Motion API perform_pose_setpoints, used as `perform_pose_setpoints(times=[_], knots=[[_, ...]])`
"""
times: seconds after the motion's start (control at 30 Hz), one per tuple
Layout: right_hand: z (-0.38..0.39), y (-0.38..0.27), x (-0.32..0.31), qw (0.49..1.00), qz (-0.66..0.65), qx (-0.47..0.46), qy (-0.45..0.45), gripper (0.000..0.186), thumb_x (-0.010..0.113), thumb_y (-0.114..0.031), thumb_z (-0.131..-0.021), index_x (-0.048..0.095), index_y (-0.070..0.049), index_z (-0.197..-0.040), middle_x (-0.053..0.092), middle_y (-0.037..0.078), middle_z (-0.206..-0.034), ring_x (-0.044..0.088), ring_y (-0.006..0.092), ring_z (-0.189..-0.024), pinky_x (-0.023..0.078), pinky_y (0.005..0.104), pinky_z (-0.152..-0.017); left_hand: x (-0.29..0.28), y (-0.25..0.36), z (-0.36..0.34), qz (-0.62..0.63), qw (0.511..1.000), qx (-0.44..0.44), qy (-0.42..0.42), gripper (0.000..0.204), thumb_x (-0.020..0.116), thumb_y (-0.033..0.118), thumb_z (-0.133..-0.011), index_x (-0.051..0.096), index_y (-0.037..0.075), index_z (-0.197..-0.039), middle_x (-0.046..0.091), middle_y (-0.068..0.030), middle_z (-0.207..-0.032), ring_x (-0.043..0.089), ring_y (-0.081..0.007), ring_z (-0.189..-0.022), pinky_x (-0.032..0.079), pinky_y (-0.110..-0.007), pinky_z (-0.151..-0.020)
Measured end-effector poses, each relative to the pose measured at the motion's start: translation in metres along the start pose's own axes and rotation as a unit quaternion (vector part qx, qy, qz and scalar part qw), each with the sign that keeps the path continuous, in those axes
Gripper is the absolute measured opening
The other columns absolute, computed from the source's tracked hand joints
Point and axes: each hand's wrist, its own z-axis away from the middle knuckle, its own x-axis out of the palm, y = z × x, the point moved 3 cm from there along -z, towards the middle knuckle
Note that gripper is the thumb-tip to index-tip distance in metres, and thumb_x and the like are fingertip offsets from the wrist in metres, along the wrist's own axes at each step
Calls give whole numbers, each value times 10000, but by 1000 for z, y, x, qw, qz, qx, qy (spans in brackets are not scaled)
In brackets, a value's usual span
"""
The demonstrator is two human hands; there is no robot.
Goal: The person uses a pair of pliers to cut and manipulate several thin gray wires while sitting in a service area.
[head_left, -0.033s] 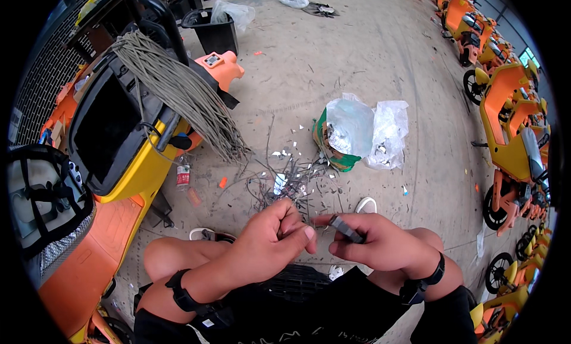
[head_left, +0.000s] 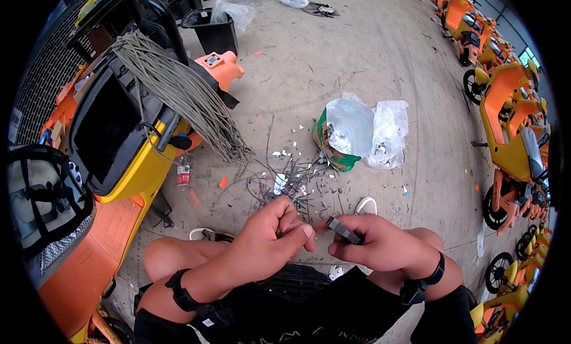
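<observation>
My left hand point(head_left: 276, 234) is closed in front of my lap, with thumb and fingers pressed together. Whatever it may pinch is hidden by the fingers. Just to its right, my right hand point(head_left: 380, 243) grips a small dark grey ribbed block point(head_left: 345, 230) between thumb and fingers; its exact kind is unclear. The fingertips of the two hands are very close together. Below and beyond them, a pile of dark wire scraps point(head_left: 291, 180) lies on the floor, mixed with bits of white paper or plastic.
An open green sack with a pale liner point(head_left: 348, 130) stands ahead, beside clear plastic sheeting point(head_left: 389, 133). At left, a bundle of grey cables point(head_left: 178, 94) lies over a yellow-orange scooter point(head_left: 140, 171). A black bin point(head_left: 215, 35) stands farther back. Scooters point(head_left: 505, 118) line the right.
The dark grey block in my right hand has tilted slightly, and the right index finger has moved a little. My left hand looks the same.
</observation>
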Motion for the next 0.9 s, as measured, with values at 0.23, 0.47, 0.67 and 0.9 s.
perform_pose_setpoints(times=[0.23, 0.47, 0.67, 0.9], knots=[[3, 1, 0, 986, -150, 16, -71, 410, 603, -82, -933, 553, -49, -1339, 580, -42, -827, 504, 37, -780, 446, 217, -693, -2, -4, -1, -31, 999, 10, 10, 310, 597, 47, -937, 329, 98, -790, 590, -59, -758, 556, -53, -713, 394, -210, -515], [-2, 2, -2, 998, -59, 7, 32, 402, 592, -66, -926, 561, -48, -1326, 549, -52, -801, 473, 32, -698, 397, 202, -631, -2, -6, -1, 29, 999, -14, -1, 297, 590, 49, -942, 332, 99, -802, 627, -106, -789, 463, -37, -602, 375, -206, -493], [4, -2, -14, 977, -107, 78, 165, 276, 598, -74, -920, 623, -39, -1192, 546, -51, -748, 475, 22, -694, 404, 208, -625, -8, -6, -6, 57, 998, 13, 23, 257, 551, 55, -965, 330, 96, -840, 623, -140, -844, 428, -54, -556, 391, -218, -514], [2, -9, -5, 972, 101, -120, 174, 280, 693, -93, -873, 648, -39, -1145, 620, 44, -849, 582, 131, -779, 470, 268, -692, -3, -12, -8, 58, 998, 18, 12, 248, 540, 80, -983, 321, 94, -866, 625, -150, -855, 429, -65, -552, 394, -216, -526]])
